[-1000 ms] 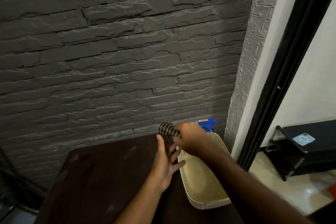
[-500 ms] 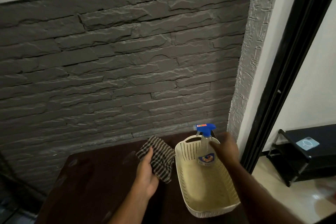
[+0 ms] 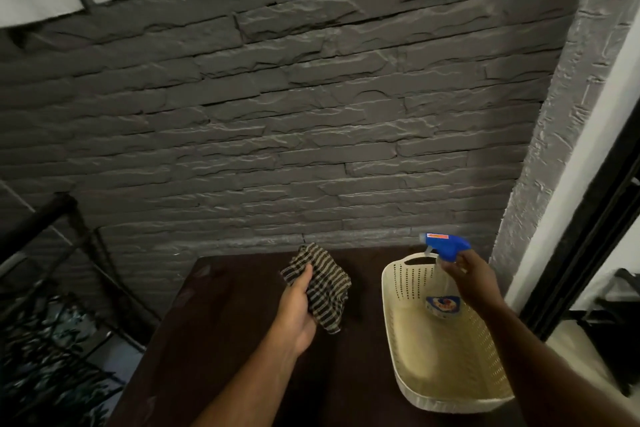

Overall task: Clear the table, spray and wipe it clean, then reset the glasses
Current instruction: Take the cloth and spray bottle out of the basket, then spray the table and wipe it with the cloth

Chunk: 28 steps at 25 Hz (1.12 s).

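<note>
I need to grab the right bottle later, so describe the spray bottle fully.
The spray bottle has a blue trigger head with an orange sticker and a clear, plastic-looking body bearing a blue, red and white label. It is roughly upright, nozzle pointing left, over the far end of the cream basket. The right hand grips its neck.

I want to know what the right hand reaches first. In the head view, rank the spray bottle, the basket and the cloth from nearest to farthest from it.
1. Spray bottle: gripped in the right hand.
2. Basket: just below that hand, on the table's right.
3. Cloth: farthest, leftward, held by the left hand.
</note>
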{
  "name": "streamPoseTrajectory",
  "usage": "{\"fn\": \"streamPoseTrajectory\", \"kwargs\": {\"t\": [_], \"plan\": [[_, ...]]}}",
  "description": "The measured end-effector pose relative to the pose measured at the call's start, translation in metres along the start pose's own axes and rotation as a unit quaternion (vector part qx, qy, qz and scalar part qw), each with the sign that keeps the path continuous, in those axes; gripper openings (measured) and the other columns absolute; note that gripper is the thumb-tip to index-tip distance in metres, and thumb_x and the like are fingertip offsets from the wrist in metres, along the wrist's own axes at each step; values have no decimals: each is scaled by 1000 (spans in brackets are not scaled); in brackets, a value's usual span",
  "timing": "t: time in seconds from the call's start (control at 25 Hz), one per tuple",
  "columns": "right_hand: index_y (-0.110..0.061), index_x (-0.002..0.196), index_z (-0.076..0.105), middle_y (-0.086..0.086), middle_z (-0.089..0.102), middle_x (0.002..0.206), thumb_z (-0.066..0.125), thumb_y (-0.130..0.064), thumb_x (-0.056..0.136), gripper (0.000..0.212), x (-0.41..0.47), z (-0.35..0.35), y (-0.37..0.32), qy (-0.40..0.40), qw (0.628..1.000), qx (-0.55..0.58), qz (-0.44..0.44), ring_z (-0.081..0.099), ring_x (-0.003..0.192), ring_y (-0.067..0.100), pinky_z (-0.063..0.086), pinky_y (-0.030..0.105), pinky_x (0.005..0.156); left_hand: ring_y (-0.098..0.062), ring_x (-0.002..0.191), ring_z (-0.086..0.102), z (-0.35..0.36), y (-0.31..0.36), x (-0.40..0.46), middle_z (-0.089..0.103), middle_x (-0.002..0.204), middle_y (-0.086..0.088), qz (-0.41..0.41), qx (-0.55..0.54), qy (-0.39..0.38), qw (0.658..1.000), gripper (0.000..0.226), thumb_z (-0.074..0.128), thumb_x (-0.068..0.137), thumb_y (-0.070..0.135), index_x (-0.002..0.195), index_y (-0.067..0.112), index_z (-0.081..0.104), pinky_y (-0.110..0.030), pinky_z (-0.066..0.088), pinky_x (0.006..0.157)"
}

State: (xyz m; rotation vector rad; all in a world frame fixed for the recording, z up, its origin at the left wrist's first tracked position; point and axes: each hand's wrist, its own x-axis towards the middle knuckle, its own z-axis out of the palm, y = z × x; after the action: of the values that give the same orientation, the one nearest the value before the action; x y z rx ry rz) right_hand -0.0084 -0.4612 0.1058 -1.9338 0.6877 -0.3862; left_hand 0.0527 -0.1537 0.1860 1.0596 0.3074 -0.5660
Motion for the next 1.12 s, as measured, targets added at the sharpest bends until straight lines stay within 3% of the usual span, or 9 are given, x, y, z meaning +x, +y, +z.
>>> {"fn": "streamPoseTrajectory", "kwargs": {"t": [0.24, 0.36, 0.44, 0.48, 0.64, 0.76, 0.84, 1.0, 1.12], "plan": [[-15, 99, 58, 5, 63, 86, 63, -15, 90, 11, -25, -8, -106, 97, 974, 182, -96, 62, 75, 20, 51, 35, 69, -33, 110, 64, -59, 41, 5, 69, 115, -18, 56, 22, 46, 997, 36, 52, 97, 30, 121, 6, 63, -48, 49, 95], [-16, 105, 57, 9, 68, 98, 71, -32, 80, 33, -25, 3, -168, -45, 943, 314, -98, 68, 88, 26, 57, 43, 78, -33, 109, 65, -93, 66, 7, 69, 115, -18, 81, 30, 83, 993, 38, 51, 98, 32, 122, 4, 63, -44, 52, 85], [-14, 104, 58, 8, 73, 93, 83, -49, 55, 66, -26, 37, -194, -169, 921, 342, -75, 73, 83, 27, 61, 39, 69, -32, 107, 66, -122, 80, 9, 69, 115, -18, 101, 23, 106, 989, 39, 51, 98, 31, 122, 4, 63, -42, 53, 83], [-12, 105, 57, 9, 72, 90, 85, -49, 53, 69, -29, 59, -201, -207, 914, 342, -63, 74, 79, 28, 61, 37, 65, -32, 106, 66, -135, 85, 10, 69, 114, -18, 106, 20, 114, 988, 39, 50, 98, 31, 122, 3, 62, -42, 53, 82], [-8, 98, 55, 15, 62, 79, 65, -8, 86, 15, -58, 168, -213, -306, 909, 282, -10, 66, 62, 21, 57, 32, 57, -33, 105, 66, -204, 101, 9, 70, 113, -18, 114, 0, 151, 982, 38, 51, 98, 29, 123, 4, 62, -43, 53, 86], [-9, 105, 62, 15, 56, 78, 68, -11, 84, 22, -81, 240, -213, -379, 888, 260, 26, 61, 66, 20, 57, 32, 62, -33, 106, 66, -265, 120, 19, 70, 113, -17, 112, 1, 177, 978, 37, 52, 97, 31, 122, 5, 63, -44, 52, 87], [-13, 116, 63, 13, 58, 83, 66, -12, 87, 29, -91, 282, -214, -367, 892, 261, 48, 61, 75, 22, 58, 34, 68, -32, 102, 68, -299, 135, 26, 71, 110, -16, 113, 5, 184, 976, 35, 51, 99, 30, 119, 5, 64, -40, 54, 81], [6, 110, 62, 24, 66, 87, 68, -3, 84, 28, -103, 374, -219, -324, 910, 243, 95, 64, 77, 32, 55, 52, 79, -27, 95, 70, -367, 170, 57, 74, 104, -12, 124, 15, 204, 971, 29, 52, 98, 28, 114, 7, 65, -35, 55, 74], [-9, 91, 63, -1, 66, 60, 73, -10, 83, 12, -109, 429, -216, -291, 945, 137, 61, 61, 52, 10, 51, 27, 52, -29, 106, 66, -418, 174, 83, 70, 115, -12, 114, 30, 221, 968, 38, 54, 97, 32, 125, 7, 61, -44, 51, 95]]}}
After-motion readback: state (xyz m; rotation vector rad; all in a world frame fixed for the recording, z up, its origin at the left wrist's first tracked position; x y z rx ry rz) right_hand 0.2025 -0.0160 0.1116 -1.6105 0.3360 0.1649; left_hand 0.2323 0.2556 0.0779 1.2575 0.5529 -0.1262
